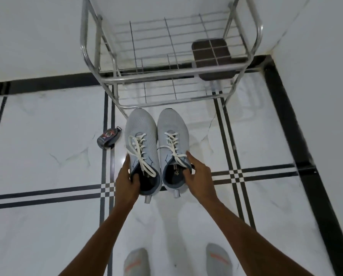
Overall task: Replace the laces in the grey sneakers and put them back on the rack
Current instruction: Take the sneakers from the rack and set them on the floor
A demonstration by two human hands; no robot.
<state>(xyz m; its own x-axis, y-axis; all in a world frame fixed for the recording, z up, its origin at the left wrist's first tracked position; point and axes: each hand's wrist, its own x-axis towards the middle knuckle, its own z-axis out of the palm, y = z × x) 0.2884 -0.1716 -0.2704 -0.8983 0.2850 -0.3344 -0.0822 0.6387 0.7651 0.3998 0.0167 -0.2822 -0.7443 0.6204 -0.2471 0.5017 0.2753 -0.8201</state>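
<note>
Two grey sneakers with white laces are side by side, toes pointing at the metal shoe rack (166, 75). My left hand (126, 179) grips the left sneaker (141, 134) at its collar, thumb inside the opening. My right hand (197, 173) grips the right sneaker (172, 126) the same way, at the outer side of its collar. Both shoes are just in front of the rack's lowest wire shelf. I cannot tell whether they rest on the floor or are lifted slightly.
A small dark packet (106, 137) lies on the white tiled floor left of the sneakers. A dark brown square pad (212, 54) sits on the rack's right side. Walls close in on the left and right. My feet (135, 261) in grey socks show at the bottom.
</note>
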